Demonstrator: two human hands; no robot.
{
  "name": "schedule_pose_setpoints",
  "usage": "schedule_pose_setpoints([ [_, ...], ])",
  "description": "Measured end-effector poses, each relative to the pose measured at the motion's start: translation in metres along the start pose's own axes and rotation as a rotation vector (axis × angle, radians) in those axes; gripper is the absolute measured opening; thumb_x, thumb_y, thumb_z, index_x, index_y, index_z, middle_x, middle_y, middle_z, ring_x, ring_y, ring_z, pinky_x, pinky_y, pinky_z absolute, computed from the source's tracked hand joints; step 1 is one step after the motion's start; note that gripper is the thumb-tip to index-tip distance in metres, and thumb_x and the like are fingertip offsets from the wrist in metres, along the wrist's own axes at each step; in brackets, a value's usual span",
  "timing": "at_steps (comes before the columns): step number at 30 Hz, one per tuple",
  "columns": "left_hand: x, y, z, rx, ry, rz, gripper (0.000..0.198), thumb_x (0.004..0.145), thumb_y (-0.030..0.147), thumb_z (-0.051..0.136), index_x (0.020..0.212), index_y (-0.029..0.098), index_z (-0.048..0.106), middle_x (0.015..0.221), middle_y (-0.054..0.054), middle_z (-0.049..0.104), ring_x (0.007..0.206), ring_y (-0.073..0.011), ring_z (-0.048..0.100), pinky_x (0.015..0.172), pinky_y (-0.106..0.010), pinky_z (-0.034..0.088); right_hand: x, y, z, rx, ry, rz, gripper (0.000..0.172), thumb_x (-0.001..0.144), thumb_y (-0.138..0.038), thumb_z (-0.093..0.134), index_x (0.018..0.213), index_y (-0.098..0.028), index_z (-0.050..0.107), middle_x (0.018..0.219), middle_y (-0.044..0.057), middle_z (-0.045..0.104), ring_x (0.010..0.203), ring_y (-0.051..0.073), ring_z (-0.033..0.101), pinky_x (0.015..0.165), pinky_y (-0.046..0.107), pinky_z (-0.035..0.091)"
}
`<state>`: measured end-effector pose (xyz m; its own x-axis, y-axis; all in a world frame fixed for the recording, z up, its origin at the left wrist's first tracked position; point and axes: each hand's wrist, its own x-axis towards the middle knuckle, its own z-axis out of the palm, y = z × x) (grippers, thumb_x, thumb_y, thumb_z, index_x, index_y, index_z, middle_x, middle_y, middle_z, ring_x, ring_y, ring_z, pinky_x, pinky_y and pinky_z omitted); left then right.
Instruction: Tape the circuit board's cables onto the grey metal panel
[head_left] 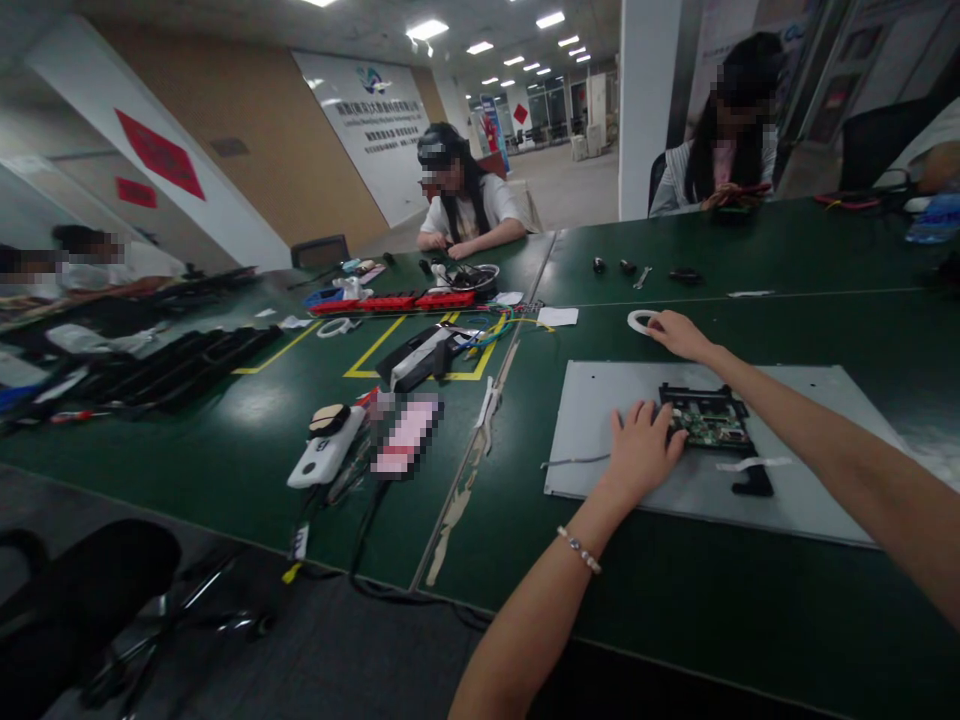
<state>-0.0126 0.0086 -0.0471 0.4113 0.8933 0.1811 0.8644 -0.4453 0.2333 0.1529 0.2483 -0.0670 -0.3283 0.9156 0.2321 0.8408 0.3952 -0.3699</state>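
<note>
A flat grey panel point(600, 395) lies on the green table in front of me. On it sits a green circuit board point(709, 428) in a black plastic frame point(752, 482), with a strip of whitish tape point(754, 463) across the frame's lower part. My left hand point(646, 445) lies spread on the panel, its fingers at the left edge of the board. A thin grey cable point(574, 460) runs out from beside that hand over the panel's left edge. Beyond the panel, my right hand point(681, 334) grips the right side of a white roll of tape point(639, 321) at the table surface.
Left of the panel lie a white power bank point(328, 447), a phone point(407, 435) with a cable and a black device point(424, 358). Red trays point(412, 301) stand farther back. A small wrench point(642, 278) lies across the table. Co-workers sit opposite. A black chair point(90, 590) stands lower left.
</note>
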Motion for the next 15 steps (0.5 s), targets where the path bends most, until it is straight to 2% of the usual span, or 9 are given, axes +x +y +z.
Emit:
schedule_pose_setpoints([
  [4, 0.002, 0.0, 0.002, -0.019, 0.027, -0.005, 0.046, 0.098, 0.045, 0.026, 0.135, 0.021, 0.041, 0.138, -0.012, 0.045, 0.132, -0.0275, 0.035, 0.106, -0.056, 0.028, -0.036, -0.012, -0.019, 0.198, 0.075, 0.021, 0.035, 0.091, -0.039, 0.039, 0.103, -0.013, 0.06, 0.098, 0.01, 0.064, 0.087, 0.019, 0.058, 0.079, 0.029, 0.044],
  [8, 0.005, -0.002, -0.003, -0.156, 0.114, -0.022, 0.047, 0.096, 0.043, 0.034, 0.136, 0.018, 0.039, 0.144, -0.014, 0.037, 0.131, -0.0276, 0.037, 0.107, -0.052, 0.031, -0.095, -0.036, -0.044, 0.404, 0.104, 0.036, 0.045, 0.096, -0.05, 0.027, 0.107, -0.016, 0.053, 0.09, 0.007, 0.065, 0.081, 0.016, 0.06, 0.069, 0.025, 0.046],
  [11, 0.011, -0.005, -0.014, -0.397, 0.279, -0.048, 0.045, 0.096, 0.037, 0.037, 0.135, 0.016, 0.039, 0.144, -0.015, 0.036, 0.128, -0.0242, 0.041, 0.105, -0.042, 0.036, -0.147, -0.057, -0.061, 0.712, 0.08, 0.049, 0.039, 0.092, -0.053, 0.04, 0.104, -0.018, 0.052, 0.082, 0.003, 0.063, 0.075, 0.015, 0.058, 0.069, 0.025, 0.045],
  [13, 0.015, -0.007, -0.021, -0.597, 0.374, -0.093, 0.041, 0.095, 0.033, 0.04, 0.133, 0.019, 0.041, 0.139, -0.013, 0.041, 0.114, -0.0207, 0.051, 0.098, -0.037, 0.042, -0.177, -0.07, -0.069, 0.767, 0.067, 0.05, 0.034, 0.091, -0.051, 0.045, 0.103, -0.02, 0.053, 0.077, 0.002, 0.06, 0.073, 0.014, 0.056, 0.068, 0.024, 0.044],
  [15, 0.019, -0.009, -0.026, -0.809, 0.378, -0.144, 0.039, 0.094, 0.032, 0.043, 0.131, 0.022, 0.044, 0.135, -0.011, 0.047, 0.093, -0.0164, 0.057, 0.083, -0.033, 0.048, -0.2, -0.081, -0.075, 0.745, 0.076, 0.045, 0.031, 0.091, -0.048, 0.048, 0.102, -0.021, 0.055, 0.08, 0.002, 0.058, 0.074, 0.014, 0.055, 0.067, 0.025, 0.044],
])
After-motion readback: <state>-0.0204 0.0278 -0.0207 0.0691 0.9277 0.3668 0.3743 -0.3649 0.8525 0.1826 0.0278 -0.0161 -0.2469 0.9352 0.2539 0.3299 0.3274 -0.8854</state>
